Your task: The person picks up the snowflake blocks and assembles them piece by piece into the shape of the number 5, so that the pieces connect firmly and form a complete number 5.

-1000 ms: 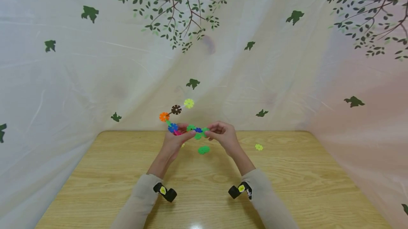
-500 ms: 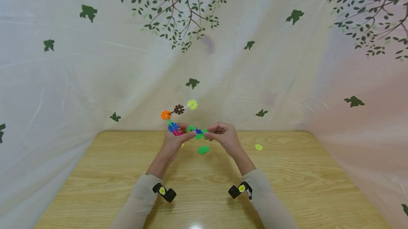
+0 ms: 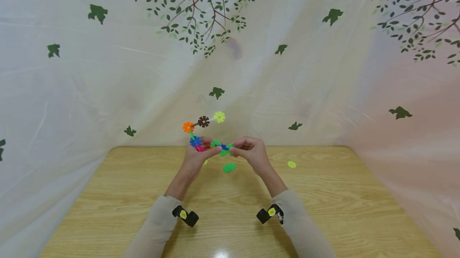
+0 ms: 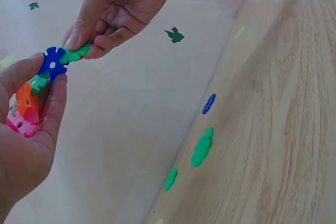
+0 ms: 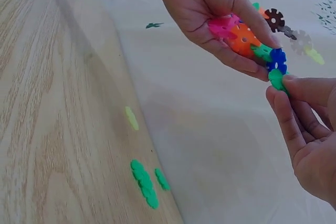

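Observation:
A chain of notched plastic discs hangs in the air between both hands above the far table edge. My left hand [image 3: 190, 162] holds it, with pink [image 4: 22, 125] and orange [image 4: 25, 99] discs near the palm. Thumb and finger pinch a dark blue disc [image 4: 59, 60]. At that disc's edge, my right hand [image 3: 256, 155] pinches a green disc [image 4: 77, 52]; how deep their notches sit together is hard to tell. The chain's other end rises beyond the left hand through blue [image 3: 195, 141], orange [image 3: 188, 127], brown [image 3: 203, 121] and yellow [image 3: 219, 117] discs.
On the wooden table [image 3: 323, 210] lie overlapping green discs [image 3: 229, 168], with a yellow disc [image 3: 292, 164] to their right. The left wrist view also shows a loose blue disc [image 4: 209, 103] and a smaller green one [image 4: 170, 179]. A printed curtain [image 3: 161, 90] hangs behind the table.
The chain's raised end has swung slightly to the right, its yellow and brown discs most. Both hands keep nearly the same place and grip.

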`<state>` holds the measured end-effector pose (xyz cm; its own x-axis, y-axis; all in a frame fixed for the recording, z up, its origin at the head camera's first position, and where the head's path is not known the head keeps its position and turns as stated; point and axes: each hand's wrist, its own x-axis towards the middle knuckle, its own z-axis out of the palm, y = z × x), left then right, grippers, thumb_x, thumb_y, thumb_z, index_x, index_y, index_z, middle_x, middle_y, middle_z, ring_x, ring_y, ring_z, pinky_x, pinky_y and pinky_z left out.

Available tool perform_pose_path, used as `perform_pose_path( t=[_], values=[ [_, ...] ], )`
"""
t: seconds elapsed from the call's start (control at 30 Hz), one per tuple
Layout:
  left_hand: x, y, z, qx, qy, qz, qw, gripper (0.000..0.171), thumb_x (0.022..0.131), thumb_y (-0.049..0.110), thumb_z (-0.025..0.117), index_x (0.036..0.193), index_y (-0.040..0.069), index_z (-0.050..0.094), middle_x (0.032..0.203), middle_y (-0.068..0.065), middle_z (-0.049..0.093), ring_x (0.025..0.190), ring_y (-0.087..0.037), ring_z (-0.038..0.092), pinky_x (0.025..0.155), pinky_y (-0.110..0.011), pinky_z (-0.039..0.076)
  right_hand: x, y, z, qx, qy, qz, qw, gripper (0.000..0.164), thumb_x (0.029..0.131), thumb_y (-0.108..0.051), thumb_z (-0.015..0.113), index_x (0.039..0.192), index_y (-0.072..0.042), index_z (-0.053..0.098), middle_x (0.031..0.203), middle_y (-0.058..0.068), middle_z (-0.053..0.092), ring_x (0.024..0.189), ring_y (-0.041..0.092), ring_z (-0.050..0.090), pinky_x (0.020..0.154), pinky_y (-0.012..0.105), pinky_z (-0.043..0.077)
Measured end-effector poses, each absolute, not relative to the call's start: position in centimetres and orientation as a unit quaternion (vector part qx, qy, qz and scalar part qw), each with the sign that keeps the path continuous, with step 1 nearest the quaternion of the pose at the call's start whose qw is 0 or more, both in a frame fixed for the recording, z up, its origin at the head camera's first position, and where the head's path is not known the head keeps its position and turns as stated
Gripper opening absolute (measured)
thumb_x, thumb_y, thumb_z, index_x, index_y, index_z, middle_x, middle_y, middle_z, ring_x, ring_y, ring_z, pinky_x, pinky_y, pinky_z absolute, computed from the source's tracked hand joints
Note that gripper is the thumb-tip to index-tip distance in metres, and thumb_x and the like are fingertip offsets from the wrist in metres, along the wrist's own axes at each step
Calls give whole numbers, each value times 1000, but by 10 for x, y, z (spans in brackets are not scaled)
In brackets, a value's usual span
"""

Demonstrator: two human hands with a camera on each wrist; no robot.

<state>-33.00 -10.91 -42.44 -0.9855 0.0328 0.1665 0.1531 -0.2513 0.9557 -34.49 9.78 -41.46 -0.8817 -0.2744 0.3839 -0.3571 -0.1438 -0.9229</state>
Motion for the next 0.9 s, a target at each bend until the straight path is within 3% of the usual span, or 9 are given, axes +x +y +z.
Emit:
perform_pose_path(
  t=[0.17, 0.33, 0.43, 0.57, 0.77, 0.9],
  values=[
    [-331, -108, -425, -83, -601, -794, 44, 27, 84, -5, 79, 101, 6, 61, 88, 5, 74, 84, -10, 70, 80, -23, 59, -346, 98, -416, 237, -660, 712, 26, 15, 87, 15, 69, 100, 22, 63, 85, 17, 72, 68, 10, 68, 67, 25, 61],
    [-331, -112, -425, -106, -602, -791, 41, 19, 88, -4, 74, 100, 6, 65, 88, 5, 71, 82, -9, 66, 80, -23, 59, -347, 99, -417, 236, -666, 708, 16, 19, 89, 10, 70, 103, 21, 63, 82, 0, 71, 71, 11, 68, 69, 29, 62],
    [-333, -119, -425, -119, -611, -782, 36, 15, 92, 2, 72, 106, 3, 66, 93, 5, 72, 88, -10, 66, 84, -23, 59, -348, 100, -418, 232, -670, 705, 10, 21, 90, 7, 71, 104, 20, 63, 81, -4, 71, 72, 12, 69, 71, 32, 62],
    [-335, -131, -422, -116, -621, -774, 23, 21, 97, 11, 70, 114, 1, 64, 103, 5, 74, 99, -10, 69, 92, -22, 57, -350, 103, -418, 232, -673, 702, 1, 23, 90, 5, 73, 105, 19, 64, 82, -4, 71, 73, 14, 70, 72, 31, 62],
    [-337, -150, -418, -93, -611, -786, -12, 38, 100, 11, 66, 131, -7, 53, 101, 4, 75, 95, -10, 73, 93, -25, 58, -351, 107, -415, 239, -691, 682, -16, 22, 90, 3, 73, 105, 17, 66, 80, -4, 70, 71, 12, 68, 70, 26, 61],
    [-339, -166, -420, -91, -659, -746, -40, 50, 97, 14, 70, 138, -6, 50, 109, 4, 75, 100, -9, 72, 95, -22, 56, -353, 111, -416, 249, -715, 652, -34, 20, 90, 3, 73, 105, 15, 67, 80, -3, 71, 70, 10, 67, 70, 28, 61]
  ],
)
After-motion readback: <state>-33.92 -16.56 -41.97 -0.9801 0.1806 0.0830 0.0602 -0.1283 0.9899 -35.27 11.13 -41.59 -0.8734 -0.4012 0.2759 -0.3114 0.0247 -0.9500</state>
